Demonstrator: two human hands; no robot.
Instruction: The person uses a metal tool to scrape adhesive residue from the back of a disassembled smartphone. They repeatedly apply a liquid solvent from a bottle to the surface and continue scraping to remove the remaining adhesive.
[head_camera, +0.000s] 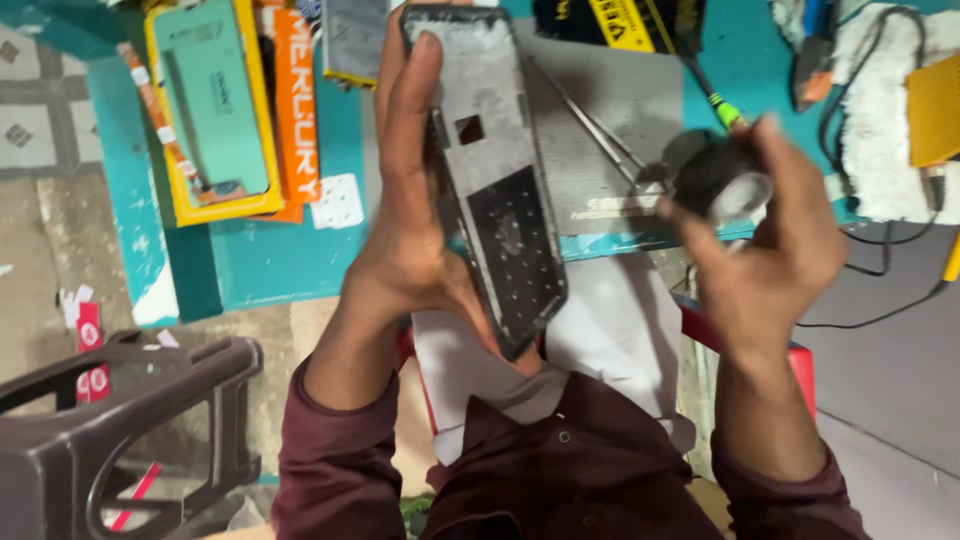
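The left hand (415, 215) grips a long, flat, dark grey phone frame (495, 170) by its edge, up over the teal table (270, 260). The frame's long side runs from near the person's chest up toward the table, leaning a little. The right hand (775, 225) is closed around a small, round, dark thing (720, 180); it is too blurry to name. I think holding the frame steady would help here.

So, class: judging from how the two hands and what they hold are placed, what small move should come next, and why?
Probably bring the right hand across to the phone frame. The left hand holds the frame upright, its inner side facing up, while the right hand's fingers pinch a small, blurred round object apart from it.
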